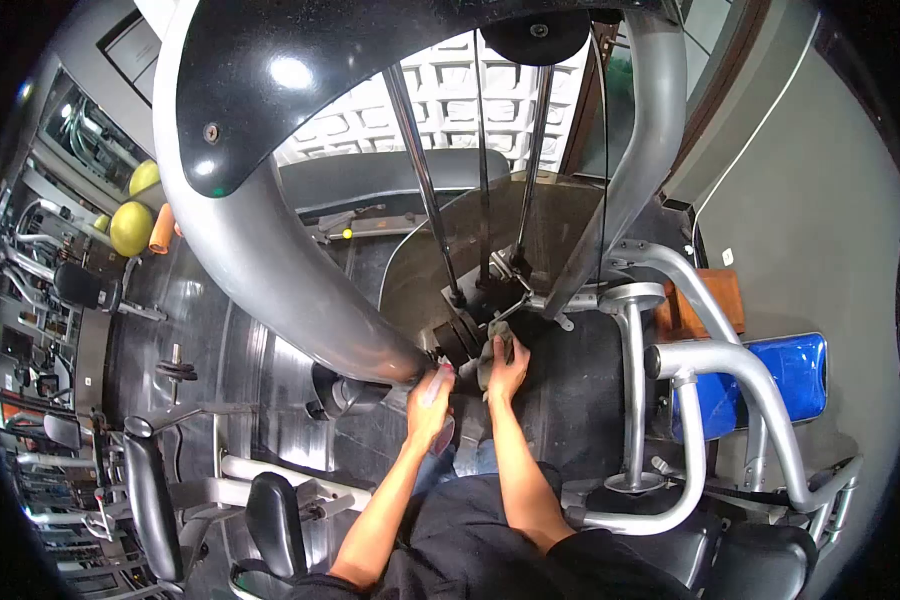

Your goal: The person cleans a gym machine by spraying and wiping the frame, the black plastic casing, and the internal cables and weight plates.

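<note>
Weight stack [462, 335]: dark plates, low at the centre of a grey gym machine. Three steel guide rods [425, 190] rise from it toward the top of the frame. Thick silver frame tube [270, 260] curves down to end just left of the stack.

Surroundings: dark rubber floor [570, 390] right of the stack, shiny dark floor to its left. White lattice wall [450, 100] behind the rods. Blue pad [795, 375] well right of the stack, past the bent silver tubes. Yellow-green balls [132, 225] far left of it, near other machines. Black seats [275, 520] lower left.

Grip: right hand [508, 368] clenched on a grey cloth [495, 345], pressing it against the stack's right edge, touching. Left hand [428, 405] wrapped around a spray bottle [438, 385], pinkish, just below the stack and beside the tube end; can't tell whether the nozzle touches anything. Both hands sit just beside each other, stack directly above them in view.
</note>
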Demonstrator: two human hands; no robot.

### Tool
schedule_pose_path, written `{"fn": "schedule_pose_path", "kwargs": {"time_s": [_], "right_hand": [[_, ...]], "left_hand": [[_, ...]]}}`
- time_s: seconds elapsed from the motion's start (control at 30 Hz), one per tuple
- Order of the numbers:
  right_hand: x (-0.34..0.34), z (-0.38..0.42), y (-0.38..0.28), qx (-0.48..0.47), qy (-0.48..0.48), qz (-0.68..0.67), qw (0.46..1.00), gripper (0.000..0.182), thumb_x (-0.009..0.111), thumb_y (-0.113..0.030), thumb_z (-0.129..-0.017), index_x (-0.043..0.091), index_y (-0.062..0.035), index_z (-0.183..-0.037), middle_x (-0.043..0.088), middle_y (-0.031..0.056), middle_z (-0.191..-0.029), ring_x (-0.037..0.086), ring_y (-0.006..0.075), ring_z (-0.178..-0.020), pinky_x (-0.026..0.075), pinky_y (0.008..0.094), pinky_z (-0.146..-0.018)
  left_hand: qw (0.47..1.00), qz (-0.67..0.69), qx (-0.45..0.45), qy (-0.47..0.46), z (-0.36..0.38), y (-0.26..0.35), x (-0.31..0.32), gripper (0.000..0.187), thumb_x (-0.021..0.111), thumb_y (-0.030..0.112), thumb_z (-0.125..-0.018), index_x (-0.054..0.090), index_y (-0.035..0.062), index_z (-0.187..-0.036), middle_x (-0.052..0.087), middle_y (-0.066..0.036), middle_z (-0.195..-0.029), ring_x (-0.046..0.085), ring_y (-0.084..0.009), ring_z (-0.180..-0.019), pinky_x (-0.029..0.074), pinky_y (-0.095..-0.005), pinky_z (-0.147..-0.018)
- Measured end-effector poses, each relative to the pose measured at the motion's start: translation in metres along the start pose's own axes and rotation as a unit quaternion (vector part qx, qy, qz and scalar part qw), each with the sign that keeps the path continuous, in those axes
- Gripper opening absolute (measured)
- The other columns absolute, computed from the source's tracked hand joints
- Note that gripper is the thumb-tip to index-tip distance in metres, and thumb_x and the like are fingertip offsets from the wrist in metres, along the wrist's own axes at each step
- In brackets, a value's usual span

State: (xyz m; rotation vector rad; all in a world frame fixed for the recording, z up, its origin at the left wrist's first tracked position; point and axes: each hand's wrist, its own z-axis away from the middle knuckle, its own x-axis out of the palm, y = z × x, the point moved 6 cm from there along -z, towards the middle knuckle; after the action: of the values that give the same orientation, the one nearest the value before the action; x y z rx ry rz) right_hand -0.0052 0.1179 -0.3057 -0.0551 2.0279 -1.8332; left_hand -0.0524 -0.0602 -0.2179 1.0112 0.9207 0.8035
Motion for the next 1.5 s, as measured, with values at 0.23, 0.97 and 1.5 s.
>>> {"fn": "schedule_pose_path", "kwargs": {"time_s": [0.23, 0.97, 1.5], "right_hand": [[0.044, 0.001, -0.047, -0.144, -0.166, 0.123, 0.968, 0.035, 0.071, -0.030, -0.085, 0.068, -0.0146, -0.116, 0.059, 0.0153, -0.102, 0.060, 0.0344, -0.099, 0.049, 0.0427, -0.086], [0.096, -0.004, -0.062, -0.238, -0.347, 0.308, 0.853, 0.028, 0.061, -0.034, -0.086, 0.072, -0.0136, -0.102, 0.061, 0.0080, -0.106, 0.064, 0.0317, -0.097, 0.052, 0.0423, -0.084], [0.150, -0.020, -0.058, -0.335, -0.158, 0.510, 0.777, 0.017, 0.060, -0.020, -0.082, 0.075, -0.0126, -0.079, 0.070, 0.0038, -0.083, 0.070, 0.0232, -0.087, 0.055, 0.0408, -0.072]], "left_hand": [[0.992, -0.082, 0.023, -0.089, 0.011, 0.018, -0.030, 0.030, 0.060, 0.032, -0.096, 0.064, 0.0023, -0.098, 0.062, -0.005, -0.076, 0.062, -0.0133, -0.063, 0.049, -0.0303, -0.058], [0.912, -0.073, 0.107, -0.389, 0.003, 0.039, -0.047, 0.022, 0.056, 0.022, -0.101, 0.057, 0.0057, -0.115, 0.051, -0.005, -0.095, 0.052, -0.0132, -0.087, 0.044, -0.0259, -0.081], [0.904, -0.086, 0.132, -0.396, -0.001, 0.035, -0.048, 0.035, 0.055, 0.040, -0.100, 0.059, 0.0064, -0.111, 0.054, -0.002, -0.099, 0.054, -0.0113, -0.087, 0.045, -0.0263, -0.077]]}}
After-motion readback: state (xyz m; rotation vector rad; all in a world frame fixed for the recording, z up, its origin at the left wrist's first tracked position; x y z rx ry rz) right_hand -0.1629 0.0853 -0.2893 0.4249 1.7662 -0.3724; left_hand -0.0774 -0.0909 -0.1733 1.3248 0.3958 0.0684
